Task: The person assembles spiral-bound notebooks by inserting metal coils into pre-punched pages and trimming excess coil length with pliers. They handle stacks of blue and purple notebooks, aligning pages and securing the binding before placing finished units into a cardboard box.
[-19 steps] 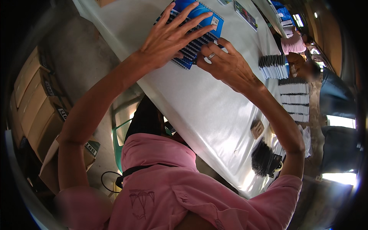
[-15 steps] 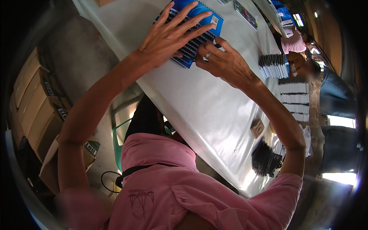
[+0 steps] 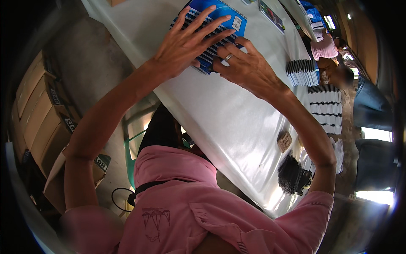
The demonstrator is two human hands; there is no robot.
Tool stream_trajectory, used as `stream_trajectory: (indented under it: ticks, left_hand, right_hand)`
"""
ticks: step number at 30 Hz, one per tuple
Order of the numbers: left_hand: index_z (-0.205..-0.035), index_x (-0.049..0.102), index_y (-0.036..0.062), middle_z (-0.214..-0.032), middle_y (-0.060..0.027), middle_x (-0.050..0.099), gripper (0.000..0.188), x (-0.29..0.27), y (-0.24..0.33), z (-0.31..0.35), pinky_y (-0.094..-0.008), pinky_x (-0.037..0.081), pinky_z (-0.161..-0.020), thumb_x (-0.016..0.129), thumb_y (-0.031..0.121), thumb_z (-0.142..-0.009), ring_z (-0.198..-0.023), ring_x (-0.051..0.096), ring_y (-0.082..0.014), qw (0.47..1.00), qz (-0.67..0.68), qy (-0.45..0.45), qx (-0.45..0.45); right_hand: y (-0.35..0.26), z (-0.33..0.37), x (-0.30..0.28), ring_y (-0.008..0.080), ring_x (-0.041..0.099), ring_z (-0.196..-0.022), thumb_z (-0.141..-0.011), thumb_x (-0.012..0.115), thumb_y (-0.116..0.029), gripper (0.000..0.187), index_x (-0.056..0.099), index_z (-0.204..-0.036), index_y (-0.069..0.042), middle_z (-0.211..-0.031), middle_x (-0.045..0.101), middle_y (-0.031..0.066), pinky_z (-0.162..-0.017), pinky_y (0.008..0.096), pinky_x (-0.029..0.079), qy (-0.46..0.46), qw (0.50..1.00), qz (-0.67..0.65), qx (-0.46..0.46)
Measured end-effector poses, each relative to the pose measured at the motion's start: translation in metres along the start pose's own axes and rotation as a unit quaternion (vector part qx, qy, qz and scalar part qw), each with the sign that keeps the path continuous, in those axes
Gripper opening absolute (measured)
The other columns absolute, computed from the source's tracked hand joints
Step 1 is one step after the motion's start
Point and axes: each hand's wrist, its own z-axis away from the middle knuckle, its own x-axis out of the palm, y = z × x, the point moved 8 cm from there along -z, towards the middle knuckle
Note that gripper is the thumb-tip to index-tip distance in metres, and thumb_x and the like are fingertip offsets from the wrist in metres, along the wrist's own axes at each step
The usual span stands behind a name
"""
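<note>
On the white-covered desk (image 3: 237,122), a stack of blue spiral notebooks (image 3: 209,51), beneath both hands. Left hand (image 3: 177,46) spread wide across the top; right hand (image 3: 249,67) curled at the lower-right side, whether gripping, impossible to tell. Left fingertips slightly lower than a moment ago, baring more of the white label (image 3: 237,22); apparently working the stack in place.
</note>
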Motion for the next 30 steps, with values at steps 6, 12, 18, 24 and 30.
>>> stream_trajectory:
  ticks: [6, 12, 18, 24, 30]
  left_hand:
    - [-0.152, 0.028, 0.0149, -0.159, -0.0102, 0.023, 0.100, 0.004, 0.000, 0.003, -0.0532, 0.032, -0.112, 0.082, 0.018, -0.068, -0.145, 0.024, -0.0310, 1.000, 0.010, 0.015, 0.001]
    - [-0.152, 0.029, 0.0229, -0.159, -0.0049, 0.023, 0.105, 0.005, -0.001, 0.003, -0.0546, 0.027, -0.115, 0.085, 0.027, -0.063, -0.146, 0.023, -0.0298, 0.999, -0.003, -0.027, -0.026]
    - [-0.153, 0.023, 0.0325, -0.160, 0.0025, 0.021, 0.123, 0.018, 0.000, 0.014, -0.0566, 0.023, -0.118, 0.089, 0.030, -0.049, -0.146, 0.021, -0.0274, 0.998, 0.016, -0.020, -0.064]
    - [-0.152, 0.026, 0.0319, -0.160, 0.0034, 0.021, 0.121, 0.021, 0.000, 0.014, -0.0565, 0.022, -0.118, 0.089, 0.027, -0.050, -0.146, 0.021, -0.0271, 0.998, 0.014, -0.010, -0.066]
    - [-0.152, 0.027, 0.0311, -0.159, 0.0035, 0.022, 0.119, 0.019, 0.001, 0.011, -0.0569, 0.023, -0.118, 0.090, 0.025, -0.051, -0.146, 0.021, -0.0276, 0.997, 0.025, -0.026, -0.070]
  right_hand:
    - [-0.008, 0.002, 0.004, 0.0136, 0.058, -0.102, -0.075, 0.073, -0.017, 0.015, 0.069, -0.089, -0.017, -0.095, 0.061, -0.0016, -0.093, 0.0319, 0.044, 0.012, 0.997, 0.032, -0.067]
    - [-0.016, -0.001, 0.027, 0.0185, 0.064, -0.072, -0.069, 0.074, -0.012, 0.015, 0.068, -0.081, -0.007, -0.077, 0.065, 0.0063, -0.072, 0.0310, 0.049, -0.177, 0.977, -0.003, 0.119]
    - [-0.005, 0.015, 0.014, 0.0117, 0.052, -0.105, -0.080, 0.072, -0.021, 0.022, 0.069, -0.101, -0.020, -0.099, 0.059, -0.0028, -0.099, 0.0335, 0.039, -0.012, 1.000, 0.014, 0.010]
    - [-0.015, 0.017, 0.015, 0.0127, 0.057, -0.098, -0.076, 0.074, -0.019, 0.019, 0.068, -0.094, -0.017, -0.092, 0.060, -0.0016, -0.091, 0.0314, 0.044, 0.015, 0.998, 0.044, -0.047]
    - [-0.030, 0.010, 0.037, 0.0157, 0.064, -0.071, -0.067, 0.074, -0.008, 0.013, 0.066, -0.077, -0.008, -0.073, 0.061, 0.0044, -0.057, 0.0285, 0.049, -0.219, 0.965, -0.051, 0.136]
